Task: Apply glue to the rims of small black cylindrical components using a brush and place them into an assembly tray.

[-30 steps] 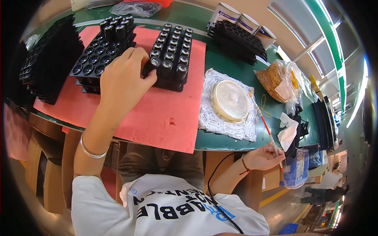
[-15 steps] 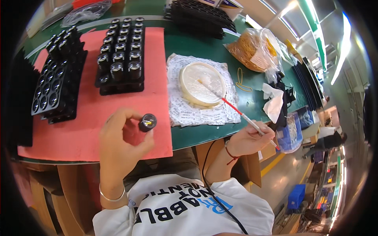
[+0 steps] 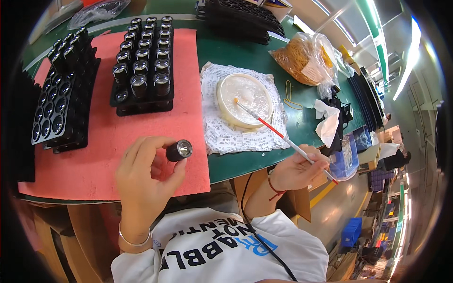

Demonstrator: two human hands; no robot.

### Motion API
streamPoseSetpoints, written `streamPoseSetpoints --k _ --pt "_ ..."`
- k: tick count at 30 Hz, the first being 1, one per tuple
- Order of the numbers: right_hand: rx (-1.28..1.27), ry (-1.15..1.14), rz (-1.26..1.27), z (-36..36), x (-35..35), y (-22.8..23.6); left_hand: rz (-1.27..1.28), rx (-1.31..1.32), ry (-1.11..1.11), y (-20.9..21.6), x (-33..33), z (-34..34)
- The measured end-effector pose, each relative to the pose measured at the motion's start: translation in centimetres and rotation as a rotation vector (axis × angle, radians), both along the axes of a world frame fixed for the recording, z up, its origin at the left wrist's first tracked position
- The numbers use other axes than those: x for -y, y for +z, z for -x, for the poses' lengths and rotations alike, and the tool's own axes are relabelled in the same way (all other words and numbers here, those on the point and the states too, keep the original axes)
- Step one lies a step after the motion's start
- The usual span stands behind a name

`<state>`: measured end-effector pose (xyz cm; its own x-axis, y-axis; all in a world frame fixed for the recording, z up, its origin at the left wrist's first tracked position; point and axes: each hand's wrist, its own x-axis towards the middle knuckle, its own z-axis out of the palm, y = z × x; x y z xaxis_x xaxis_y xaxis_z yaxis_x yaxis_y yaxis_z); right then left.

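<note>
Between the thumb and fingers of my left hand (image 3: pixel 144 174), a short black cylinder (image 3: pixel 175 152) with a glassy, reflective round end is held over the pink mat; it looks like a flashlight head. My right hand (image 3: pixel 302 167) grips a slim brush (image 3: pixel 276 131) with a red and silver-white handle. Its yellowish tip touches or hovers over the clear, wet-looking contents of a round, pale dish (image 3: pixel 222 104). Under the dish lies a printed white paper sheet (image 3: pixel 236 144). Beyond my left hand, a black tray (image 3: pixel 141 107) holds rows of similar upright cylinders.
Another black tray (image 3: pixel 61 115) at the left has several cylinders at its far end and bare holes nearer me. Stacked black trays (image 3: pixel 240 21), a bag of yellow-brown bands (image 3: pixel 302 59), a loose rubber band (image 3: pixel 289 96) and crumpled white tissue (image 3: pixel 327 122) sit farther back and right.
The brush tip has shifted a little left within the dish. In my left hand the black cylinder has tilted, turning its glassy end more to the right. Both grips hold.
</note>
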<state>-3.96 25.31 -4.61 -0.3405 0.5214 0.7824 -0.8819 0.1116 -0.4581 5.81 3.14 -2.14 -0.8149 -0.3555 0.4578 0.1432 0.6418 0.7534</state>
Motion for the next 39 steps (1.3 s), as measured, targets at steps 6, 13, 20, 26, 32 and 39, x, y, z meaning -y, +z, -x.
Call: streamPoseSetpoints --k 6,13,20,26,32,39 --pt "0.114 0.578 0.488 0.1 -1.2 -0.8 -0.218 0.083 0.053 0.0 0.4 -0.5" --pt "-0.033 0.835 0.189 -1.1 -0.6 -2.2 -0.151 0.076 0.059 -0.3 0.7 0.0" --pt "-0.024 0.808 0.138 -1.7 0.9 -2.2 -0.165 0.048 0.02 -0.3 0.9 -0.1" --pt "0.002 0.721 0.176 -1.7 0.9 -2.4 -0.157 0.135 0.041 0.1 0.6 -0.2" --pt "-0.004 0.707 0.114 -1.6 0.8 -2.6 -0.315 0.13 -0.012 0.2 0.9 -0.5" --pt "-0.015 0.702 0.125 -1.6 0.9 -2.6 -0.431 0.146 -0.087 0.1 1.3 -0.5"
